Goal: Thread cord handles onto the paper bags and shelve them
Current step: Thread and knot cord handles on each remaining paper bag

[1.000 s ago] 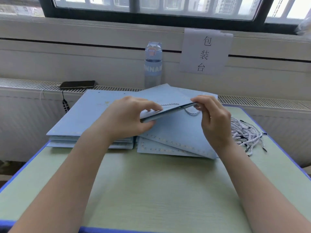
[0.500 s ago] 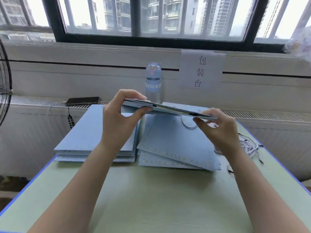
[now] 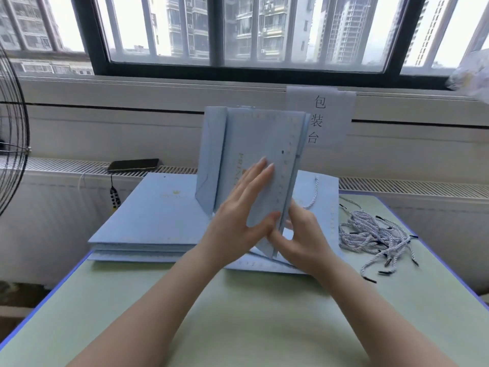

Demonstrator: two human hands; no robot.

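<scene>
The head camera looks over a pale green desk [image 3: 264, 313] with a blue rim. The desk runs up to a white wall below a wide, dark-framed window [image 3: 238, 67], and tall apartment blocks show through the glass.

A light blue paper bag [image 3: 254, 144], folded flat, is held upright above the far middle of the desk. Its printed face is toward the camera and a gusset fold shows along its left side. The left hand [image 3: 238, 215] lies flat on that face with fingers straight and thumb spread, pressing rather than clasping. The right hand [image 3: 304, 242] grips the bag's lower right edge, thumb in front and fingers curled behind (motion blur hides the finer detail here).

At the far left corner of the desk lies a stack of flat bags [image 3: 148, 215] in the same blue. Beside it, toward the right, lie a few more flat bags [image 3: 325, 207], and the top one carries a twisted cord loop [image 3: 313, 197]. Near the right edge sits a loose pile of cord handles [image 3: 370, 231], white and grey with black tips.

Behind the desk a slatted radiator cover [image 3: 410, 188] runs along the wall. A dark phone [image 3: 133, 165] rests on it, with a cable [image 3: 113, 197] hanging below. A paper sign [image 3: 321, 117] with three Chinese characters is stuck to the wall. A wire fan guard [image 3: 12, 128] shows at the left of the view.
</scene>
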